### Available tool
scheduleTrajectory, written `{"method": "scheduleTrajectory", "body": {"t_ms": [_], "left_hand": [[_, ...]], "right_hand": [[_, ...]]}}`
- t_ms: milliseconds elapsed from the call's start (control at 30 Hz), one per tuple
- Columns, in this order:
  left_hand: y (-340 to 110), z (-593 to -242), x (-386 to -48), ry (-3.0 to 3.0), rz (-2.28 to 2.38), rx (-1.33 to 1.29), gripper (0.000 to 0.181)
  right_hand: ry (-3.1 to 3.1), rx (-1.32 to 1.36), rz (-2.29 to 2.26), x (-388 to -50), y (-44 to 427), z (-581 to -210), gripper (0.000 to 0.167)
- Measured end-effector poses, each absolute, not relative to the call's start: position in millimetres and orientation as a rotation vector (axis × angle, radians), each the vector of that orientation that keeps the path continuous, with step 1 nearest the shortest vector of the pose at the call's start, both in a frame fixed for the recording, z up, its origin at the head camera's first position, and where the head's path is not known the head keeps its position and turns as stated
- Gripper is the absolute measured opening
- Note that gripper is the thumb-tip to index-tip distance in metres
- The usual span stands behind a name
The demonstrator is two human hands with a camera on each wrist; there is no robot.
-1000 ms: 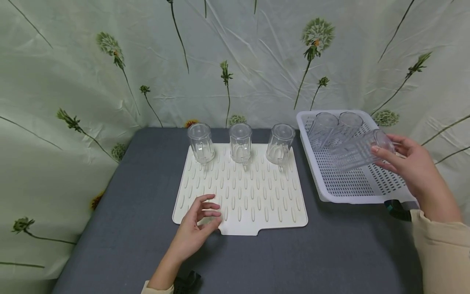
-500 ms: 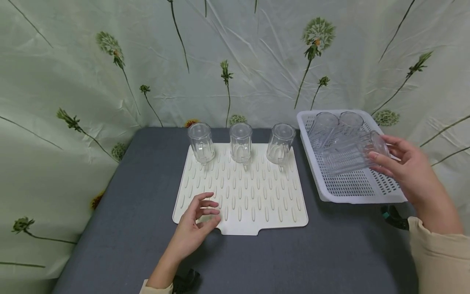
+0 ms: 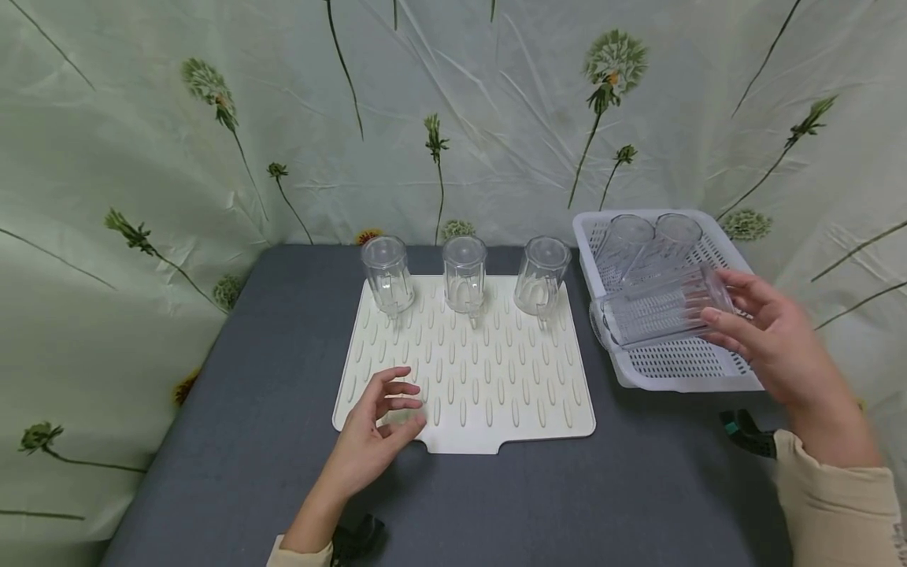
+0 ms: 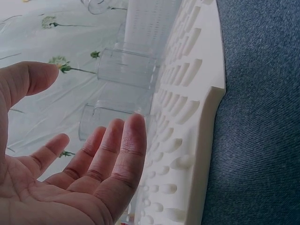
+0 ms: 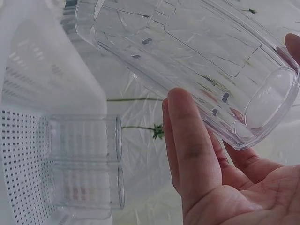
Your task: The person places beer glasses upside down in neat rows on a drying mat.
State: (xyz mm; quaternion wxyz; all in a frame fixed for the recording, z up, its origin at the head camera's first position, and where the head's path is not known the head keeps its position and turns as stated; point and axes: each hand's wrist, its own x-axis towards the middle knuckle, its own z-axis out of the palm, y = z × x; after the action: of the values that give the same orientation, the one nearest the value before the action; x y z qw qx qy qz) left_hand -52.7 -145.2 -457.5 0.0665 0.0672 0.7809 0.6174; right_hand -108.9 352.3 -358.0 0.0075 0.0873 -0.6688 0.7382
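Note:
My right hand (image 3: 782, 346) grips a clear glass mug (image 3: 662, 309) by its base end, tilted on its side above the white basket (image 3: 627, 376). In the right wrist view the held mug (image 5: 187, 61) lies between thumb and fingers. Two more clear glasses (image 3: 676, 236) stand at the back of the basket. My left hand (image 3: 372, 433) hovers over the front left of the white drying mat (image 3: 460, 441), fingers loosely bent and holding nothing. Three clear mugs, left (image 3: 387, 276), middle (image 3: 464, 276) and right (image 3: 542, 277), stand upside down in a row along the mat's back edge.
A dark grey cloth (image 3: 234, 409) covers the table under the mat and basket. Behind and at the left hangs a pale curtain (image 3: 496, 118) printed with dandelions. The basket's left rim stands close to the mat's right side.
My right hand has moved left with the mug, whose mouth end now reaches over the basket's left rim. The left hand has barely moved; the standing mugs stay put.

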Motion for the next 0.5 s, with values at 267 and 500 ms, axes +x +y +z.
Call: {"method": "scheduleTrajectory", "body": {"t_ms": [267,500], "left_hand": [[-147,-457,-55,2.351,1.872,0.218,0.068],[-148,-457,-55,2.370,1.855,0.227,0.069]], "right_hand": [[-2.182,0.253,2.244,-105,342,-356,0.050],[-2.155,0.336,2.262,-102,331,-357,0.053]]}}
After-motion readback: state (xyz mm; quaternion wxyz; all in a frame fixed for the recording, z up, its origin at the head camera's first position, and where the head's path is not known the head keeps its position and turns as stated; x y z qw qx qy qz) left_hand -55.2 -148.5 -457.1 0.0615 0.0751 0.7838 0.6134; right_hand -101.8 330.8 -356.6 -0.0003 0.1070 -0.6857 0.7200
